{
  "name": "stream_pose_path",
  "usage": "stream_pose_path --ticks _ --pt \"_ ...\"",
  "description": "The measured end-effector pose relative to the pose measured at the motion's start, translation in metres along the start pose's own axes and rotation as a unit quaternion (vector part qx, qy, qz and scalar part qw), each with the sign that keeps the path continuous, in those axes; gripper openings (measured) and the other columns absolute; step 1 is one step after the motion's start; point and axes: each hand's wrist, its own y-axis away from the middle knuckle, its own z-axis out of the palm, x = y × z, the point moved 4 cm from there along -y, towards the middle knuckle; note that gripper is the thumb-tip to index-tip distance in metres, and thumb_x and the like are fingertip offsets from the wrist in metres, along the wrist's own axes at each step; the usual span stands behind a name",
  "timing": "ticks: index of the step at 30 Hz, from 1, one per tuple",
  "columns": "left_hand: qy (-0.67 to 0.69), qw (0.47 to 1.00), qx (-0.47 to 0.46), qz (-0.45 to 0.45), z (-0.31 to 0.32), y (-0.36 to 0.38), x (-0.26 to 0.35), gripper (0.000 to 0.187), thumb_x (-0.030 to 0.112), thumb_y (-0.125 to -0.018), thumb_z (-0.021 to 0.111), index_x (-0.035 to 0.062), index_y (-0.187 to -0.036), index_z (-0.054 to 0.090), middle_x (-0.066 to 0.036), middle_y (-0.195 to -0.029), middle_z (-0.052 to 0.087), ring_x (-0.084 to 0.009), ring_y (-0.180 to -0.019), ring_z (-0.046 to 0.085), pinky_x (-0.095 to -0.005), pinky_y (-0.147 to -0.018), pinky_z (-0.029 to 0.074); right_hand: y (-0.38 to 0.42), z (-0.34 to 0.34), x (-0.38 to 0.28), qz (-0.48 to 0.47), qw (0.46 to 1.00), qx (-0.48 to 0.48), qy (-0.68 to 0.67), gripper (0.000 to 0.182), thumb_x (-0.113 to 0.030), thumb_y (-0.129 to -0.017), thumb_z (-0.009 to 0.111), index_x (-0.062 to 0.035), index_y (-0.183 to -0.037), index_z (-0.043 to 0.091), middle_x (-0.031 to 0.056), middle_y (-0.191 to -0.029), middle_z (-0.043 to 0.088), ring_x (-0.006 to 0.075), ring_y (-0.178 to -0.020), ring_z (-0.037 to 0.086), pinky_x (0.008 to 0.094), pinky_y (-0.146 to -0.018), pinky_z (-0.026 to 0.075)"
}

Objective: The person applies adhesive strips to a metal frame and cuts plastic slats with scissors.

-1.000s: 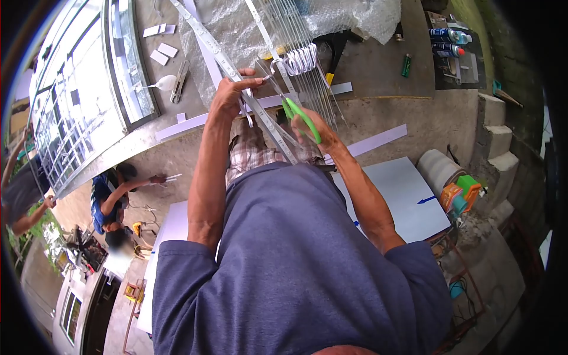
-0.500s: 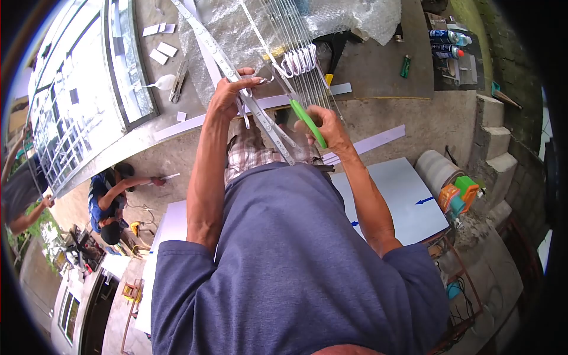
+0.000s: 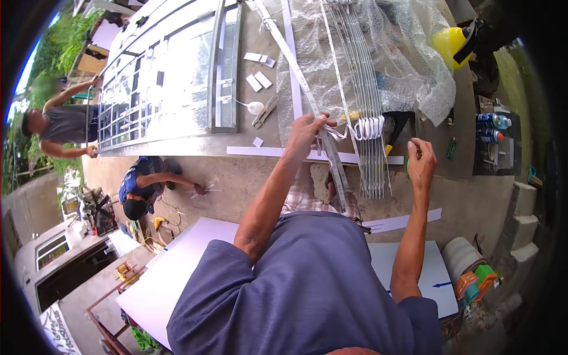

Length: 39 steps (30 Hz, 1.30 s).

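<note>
My left hand is closed around a long white strip with printed marks, which runs from the far side of the bench down towards my waist. A loose white end curls by its fingertips. My right hand is held off to the right, fingers bent. Only a sliver of a green-handled tool shows beside it; the hand hides the rest. Between the hands lies a bundle of thin metallic strips, with looped white cord across it, overhanging the bench edge.
Bubble wrap covers part of the bench. A barred metal frame stands left, held by a person. Another person crouches below. Spray cans are at right. A white sheet lies behind me.
My view has swung left, so things appear further right. My right hand has moved away from the strips, to the right, with the green tool. My left hand still grips the white strip.
</note>
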Motion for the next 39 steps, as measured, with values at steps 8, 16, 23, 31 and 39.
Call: stream_pose_path --ticks 8,16,23,31,39 --pt "-0.135 0.985 -0.103 0.014 0.056 0.011 -0.008 0.042 0.041 -0.103 0.057 0.0001 -0.106 0.066 -0.005 -0.090 0.069 -0.0124 -0.080 0.067 -0.0288 -0.069 0.055 -0.057 0.109 -0.119 -0.012 0.929 -0.303 -0.214 0.052 -0.032 -0.096 0.069 0.0073 -0.128 0.059 0.0105 -0.088 0.072 0.0138 -0.076 0.065 0.0300 -0.066 0.051" --pt "-0.240 0.946 -0.202 -0.086 0.024 0.016 0.009 0.052 0.037 -0.103 0.054 -0.0136 -0.110 0.065 -0.020 -0.096 0.074 -0.0286 -0.075 0.075 -0.0338 -0.065 0.063 -0.043 0.097 -0.120 0.141 0.858 -0.348 -0.350 0.021 -0.017 -0.095 0.065 0.0020 -0.103 0.060 0.0037 -0.072 0.062 0.0072 -0.051 0.054 0.0222 -0.045 0.043" --pt "0.244 0.949 -0.201 0.005 -0.011 -0.042 0.065 0.071 0.049 -0.102 0.052 -0.0042 -0.146 0.034 -0.026 -0.146 0.045 -0.0371 -0.124 0.058 -0.0495 -0.096 0.055 0.024 0.018 -0.179 0.160 0.841 -0.267 -0.443 0.016 -0.017 -0.100 0.061 -0.0025 -0.105 0.059 -0.0008 -0.072 0.054 0.0038 -0.047 0.043 0.0185 -0.042 0.035" --pt "0.265 0.911 -0.315 0.012 -0.004 0.000 0.154 0.043 0.033 -0.109 0.041 0.0027 -0.140 0.040 -0.020 -0.122 0.066 -0.0332 -0.106 0.069 -0.0509 -0.084 0.059 0.136 -0.020 -0.239 0.182 0.899 -0.108 -0.383 0.020 -0.020 -0.094 0.071 -0.0045 -0.101 0.059 -0.0012 -0.071 0.055 0.0043 -0.051 0.048 0.0193 -0.043 0.037" --pt "0.194 0.907 -0.366 0.076 -0.014 0.046 0.244 0.032 0.023 -0.104 0.054 0.0031 -0.130 0.056 -0.013 -0.117 0.070 -0.0249 -0.103 0.071 -0.0358 -0.076 0.062 0.157 -0.031 -0.270 0.155 0.917 0.043 -0.366 0.020 -0.012 -0.089 0.075 -0.0004 -0.102 0.065 0.0003 -0.072 0.061 0.0059 -0.058 0.056 0.0209 -0.049 0.043"
